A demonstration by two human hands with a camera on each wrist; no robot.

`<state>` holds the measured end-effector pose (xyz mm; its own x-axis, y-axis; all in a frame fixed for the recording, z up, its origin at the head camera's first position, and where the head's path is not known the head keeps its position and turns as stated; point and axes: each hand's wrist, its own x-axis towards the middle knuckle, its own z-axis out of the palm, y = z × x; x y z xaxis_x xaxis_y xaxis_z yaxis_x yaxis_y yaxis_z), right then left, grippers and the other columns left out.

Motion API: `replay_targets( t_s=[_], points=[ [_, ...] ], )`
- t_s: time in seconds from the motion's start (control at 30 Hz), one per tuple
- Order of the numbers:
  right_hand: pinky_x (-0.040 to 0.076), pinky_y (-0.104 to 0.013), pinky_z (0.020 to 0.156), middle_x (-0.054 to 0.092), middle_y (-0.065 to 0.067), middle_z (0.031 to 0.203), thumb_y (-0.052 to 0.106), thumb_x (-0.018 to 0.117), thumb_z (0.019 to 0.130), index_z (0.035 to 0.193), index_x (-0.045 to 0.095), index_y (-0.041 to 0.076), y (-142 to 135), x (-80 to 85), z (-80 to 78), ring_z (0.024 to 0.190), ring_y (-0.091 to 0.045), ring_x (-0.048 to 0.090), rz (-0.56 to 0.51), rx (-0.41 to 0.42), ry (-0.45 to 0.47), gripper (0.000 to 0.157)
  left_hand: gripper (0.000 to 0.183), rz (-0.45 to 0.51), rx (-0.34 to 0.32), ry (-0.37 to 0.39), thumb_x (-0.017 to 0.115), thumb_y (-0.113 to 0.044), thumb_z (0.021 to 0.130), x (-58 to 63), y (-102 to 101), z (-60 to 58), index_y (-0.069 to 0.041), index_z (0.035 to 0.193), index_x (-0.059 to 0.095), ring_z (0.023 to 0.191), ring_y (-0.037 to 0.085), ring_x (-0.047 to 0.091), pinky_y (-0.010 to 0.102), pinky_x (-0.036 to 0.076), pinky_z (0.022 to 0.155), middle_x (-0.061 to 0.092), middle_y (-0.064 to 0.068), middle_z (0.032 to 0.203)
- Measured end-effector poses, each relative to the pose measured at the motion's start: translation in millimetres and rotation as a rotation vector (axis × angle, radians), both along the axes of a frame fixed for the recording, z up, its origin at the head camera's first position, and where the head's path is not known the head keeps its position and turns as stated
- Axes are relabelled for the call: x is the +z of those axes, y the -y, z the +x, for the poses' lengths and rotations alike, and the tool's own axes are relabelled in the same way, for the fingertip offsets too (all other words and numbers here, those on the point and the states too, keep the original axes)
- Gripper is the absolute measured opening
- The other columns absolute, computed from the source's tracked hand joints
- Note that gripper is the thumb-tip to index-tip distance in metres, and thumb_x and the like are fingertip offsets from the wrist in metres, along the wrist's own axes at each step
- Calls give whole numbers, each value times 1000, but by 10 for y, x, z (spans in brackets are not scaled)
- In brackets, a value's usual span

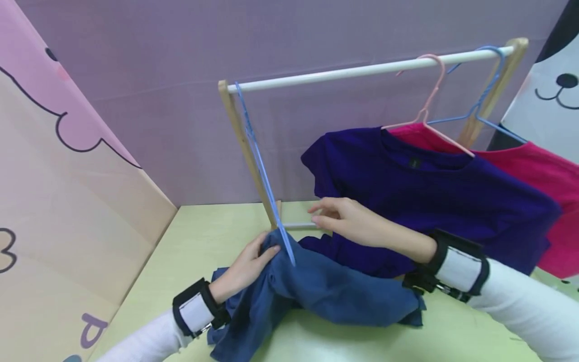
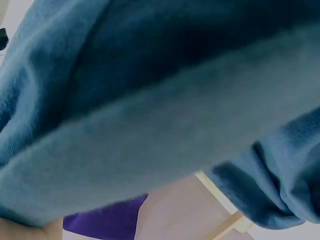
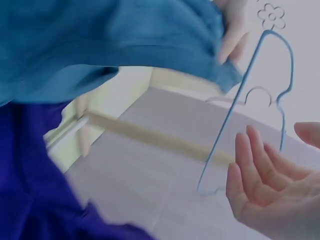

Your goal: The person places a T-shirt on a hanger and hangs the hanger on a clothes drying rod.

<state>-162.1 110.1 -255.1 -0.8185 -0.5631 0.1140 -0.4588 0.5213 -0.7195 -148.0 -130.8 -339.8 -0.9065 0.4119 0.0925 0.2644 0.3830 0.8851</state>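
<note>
A blue garment [image 1: 325,281] is bunched over the table, and my left hand [image 1: 246,264] grips its upper edge, thumb on top. In the right wrist view the left fingers [image 3: 232,40] pinch that cloth. A light blue hanger [image 1: 267,176] hangs from the rack's left end, its lower end overlapping the garment; whether it goes inside the cloth I cannot tell. My right hand [image 1: 350,218] is raised to the right of the hanger, fingers loosely bent and holding nothing. In the left wrist view the blue cloth [image 2: 150,145] covers most of the left hand.
The rack has a white rail [image 1: 334,75] and wooden posts [image 1: 246,146]. Toward its right hang a dark purple T-shirt [image 1: 407,191] on a pink hanger [image 1: 427,108] and a bright pink shirt [image 1: 543,171] on a blue hanger [image 1: 479,103]. Printed panels [image 1: 68,176] flank the table [image 1: 181,241].
</note>
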Motion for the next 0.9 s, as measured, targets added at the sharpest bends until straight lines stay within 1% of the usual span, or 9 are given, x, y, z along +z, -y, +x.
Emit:
replay_targets(
  t_s=[0.1, 0.23, 0.33, 0.4, 0.53, 0.63, 0.7, 0.83, 0.9],
  points=[
    [47, -27, 62, 62, -10, 94, 26, 50, 90, 120, 51, 3, 225, 81, -21, 79, -17, 59, 1, -15, 26, 38, 37, -9, 21, 12, 45, -21, 94, -9, -1, -5, -4, 127, 40, 116, 25, 42, 43, 32, 95, 47, 13, 125],
    [47, -27, 61, 61, -11, 97, 32, 54, 87, 125, 45, 4, 482, 107, -65, 81, -19, 58, 18, -47, 32, 48, 35, -23, 31, 22, 45, -20, 93, -15, 2, -15, -4, 124, 42, 113, 24, 45, 43, 35, 93, 50, 12, 121],
    [46, -25, 61, 62, -9, 94, 29, 57, 85, 126, 43, 3, 622, 93, -110, 78, -16, 58, 9, -69, 33, 50, 31, -31, 40, 16, 46, -19, 93, -19, 6, -20, -4, 121, 45, 108, 24, 48, 41, 37, 90, 52, 12, 117],
    [45, -23, 59, 63, -8, 90, 22, 57, 85, 123, 46, 3, 674, 82, -144, 72, -14, 57, 1, -96, 20, 44, 29, -43, 42, 2, 47, -18, 93, -22, 6, -24, -4, 117, 47, 104, 23, 50, 39, 39, 88, 54, 11, 113],
    [42, -22, 55, 62, -9, 84, 9, 51, 84, 115, 51, 2, 683, 73, -215, 65, -15, 57, -76, -169, 25, 31, 27, -68, 54, -26, 50, -21, 91, -30, 5, -28, -4, 112, 51, 98, 21, 52, 36, 40, 84, 56, 10, 107],
    [42, -23, 51, 59, -10, 80, 7, 45, 89, 112, 53, 2, 636, 76, -262, 61, -15, 55, -165, -229, 50, 24, 30, -83, 60, -34, 52, -25, 90, -22, 9, -26, -7, 114, 52, 100, 20, 52, 35, 40, 84, 57, 9, 109],
    [41, -23, 50, 56, -8, 77, 7, 43, 92, 110, 54, 1, 593, 75, -294, 57, -14, 52, -222, -263, 41, 22, 33, -86, 53, -32, 54, -27, 89, -20, 17, -27, -7, 116, 52, 100, 20, 52, 36, 41, 84, 57, 9, 110],
    [37, -22, 48, 52, -7, 69, 7, 45, 91, 104, 59, -1, 512, 73, -354, 53, -12, 43, -268, -308, -62, 21, 39, -78, 16, -36, 57, -28, 87, -30, 38, -38, -9, 120, 51, 98, 19, 53, 34, 42, 83, 56, 8, 111],
    [35, -22, 49, 56, -7, 70, 7, 49, 89, 102, 62, -1, 480, 76, -380, 53, -12, 41, -278, -326, -118, 20, 40, -73, 1, -44, 58, -28, 86, -37, 46, -44, -9, 121, 51, 97, 18, 52, 32, 42, 82, 56, 8, 111]
  ],
)
